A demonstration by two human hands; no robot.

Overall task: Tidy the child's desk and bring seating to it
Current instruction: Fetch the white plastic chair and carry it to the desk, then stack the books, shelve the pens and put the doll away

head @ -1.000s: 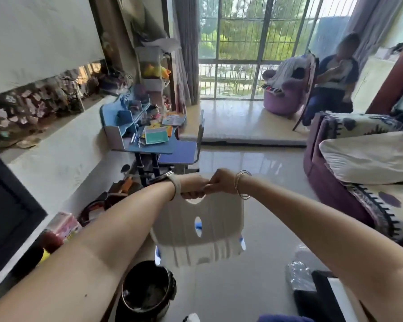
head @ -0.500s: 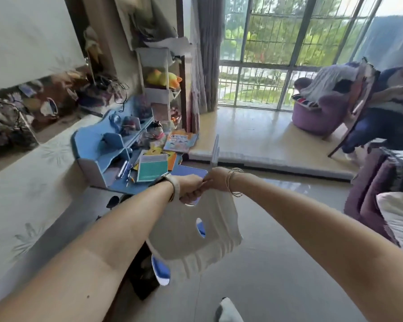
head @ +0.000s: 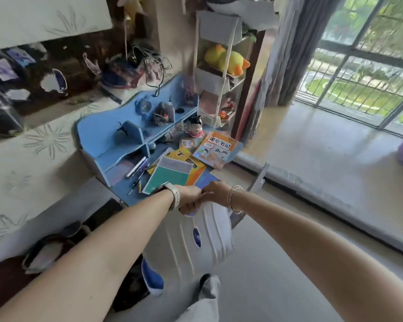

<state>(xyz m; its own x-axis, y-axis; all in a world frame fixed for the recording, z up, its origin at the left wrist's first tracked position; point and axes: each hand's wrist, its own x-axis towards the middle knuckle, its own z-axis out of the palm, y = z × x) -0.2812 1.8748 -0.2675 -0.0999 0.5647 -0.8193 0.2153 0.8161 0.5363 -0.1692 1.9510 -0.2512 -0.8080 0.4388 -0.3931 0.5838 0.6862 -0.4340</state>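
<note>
A white ribbed plastic stool [head: 196, 247] with blue feet hangs in front of me, off the floor. My left hand [head: 189, 198] and my right hand [head: 215, 190] are both shut on its top handle, side by side. Just beyond them stands the small blue child's desk [head: 123, 184] with a blue shelf unit [head: 98, 133] at its back. Books and notebooks [head: 170, 174], a picture book [head: 215, 149] and pens [head: 137, 168] lie scattered on it. A small blue chair [head: 258, 180] is at the desk's right, mostly hidden by my hands.
A white rack [head: 219, 73] with a yellow plush duck [head: 226, 59] stands behind the desk by a grey curtain [head: 286, 56]. A long pale bench [head: 33, 163] runs along the left wall, with shoes [head: 47, 252] under it. A raised step [head: 335, 194] lies right.
I have walked closer to the desk with the stool held in both hands. The desk now fills the middle of the view; the sofa and the seated person have slid out of view.
</note>
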